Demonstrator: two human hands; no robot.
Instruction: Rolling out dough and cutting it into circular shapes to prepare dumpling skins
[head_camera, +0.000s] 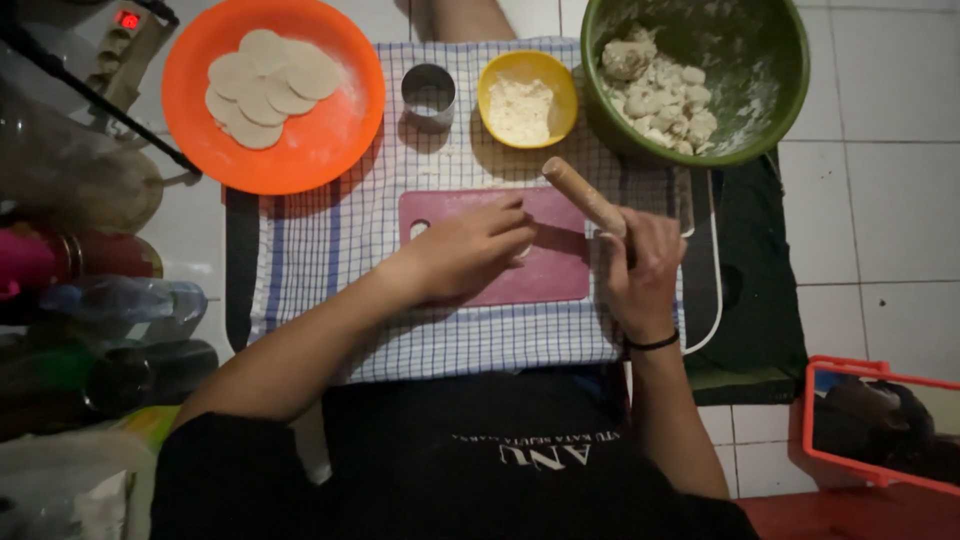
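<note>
**Two hands at the pink board**

Two hands of mine work over the pink cutting board (540, 270), which lies on a blue-checked cloth (330, 240). My left hand (470, 250) rests on the board with fingers curled down over a pale piece of dough (524, 250); only a sliver of it shows at my fingertips, so I cannot tell how firmly I grip it. My right hand (640, 275), at the board's right edge, is closed around the near end of a wooden rolling pin (583, 195), whose far end angles up past the board's top edge.

Beyond the board, straight above it, stands a round metal cutter (428, 95), with a small yellow bowl (500, 75) of white flour just to its right. Further right of the board sits a big green bowl (770, 60) holding lumps of dough. Up and left of the board is an orange plate (330, 140) with flat dough rounds (265, 85) overlapping each other. Far left of the board, plastic bottles (120, 300) lie in shadow. Below and right of the board stands a red-framed rectangle (880, 420).
</note>
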